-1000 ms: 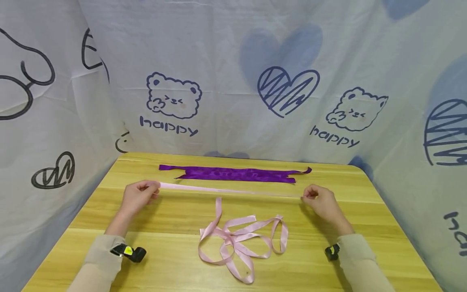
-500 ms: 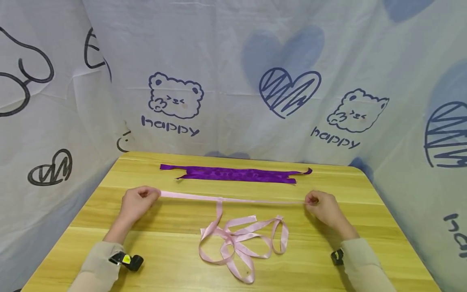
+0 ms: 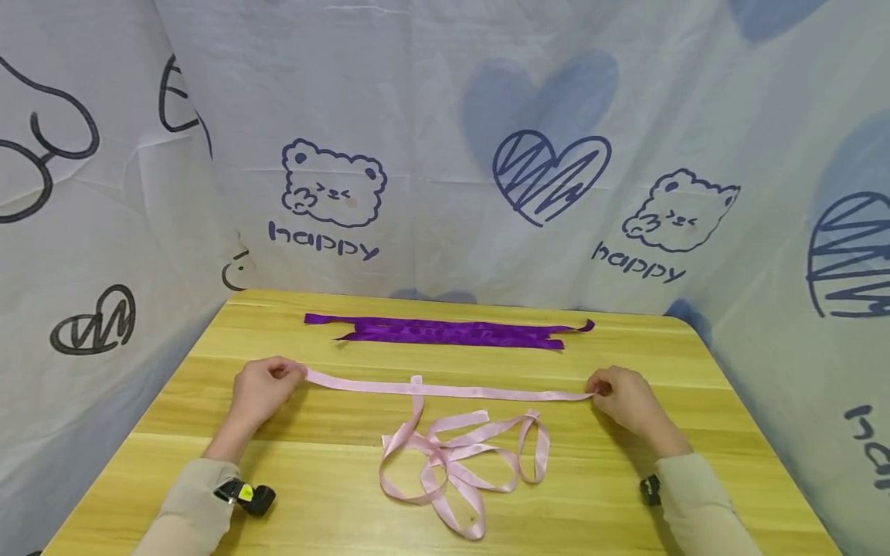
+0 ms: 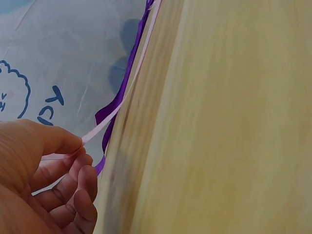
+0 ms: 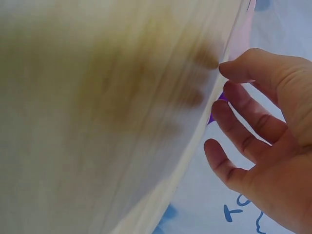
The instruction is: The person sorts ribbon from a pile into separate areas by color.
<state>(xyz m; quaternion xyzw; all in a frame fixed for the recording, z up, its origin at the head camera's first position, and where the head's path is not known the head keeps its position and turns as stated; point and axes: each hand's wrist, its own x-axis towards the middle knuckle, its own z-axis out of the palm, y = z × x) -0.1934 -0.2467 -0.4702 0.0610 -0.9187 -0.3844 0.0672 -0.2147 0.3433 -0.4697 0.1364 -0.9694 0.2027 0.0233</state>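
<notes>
A pink satin ribbon strip (image 3: 445, 391) spans left to right between my two hands, sagging slightly and lying across the upper end of a loose pink ribbon. My left hand (image 3: 267, 390) pinches its left end between thumb and index finger; in the left wrist view the strip (image 4: 100, 127) runs away from these fingertips. At the other end, my right hand (image 3: 629, 398) holds the strip's tip by thumb and index finger. From the right wrist, the right hand (image 5: 265, 122) shows its other fingers loosely bent, and the pink strip (image 5: 242, 41) is partly hidden by the thumb.
Purple ribbon strips (image 3: 455, 332) lie side by side near the back of the wooden table (image 3: 334, 494). A tangled pink ribbon (image 3: 452, 463) lies in loops nearer the front. A printed white cloth (image 3: 431, 154) hangs behind and at both sides.
Both hands have come lower and nearer the front, the right also slightly outward. The strip between them has gone from taut to slightly sagging, now crossing the loose ribbon's end.
</notes>
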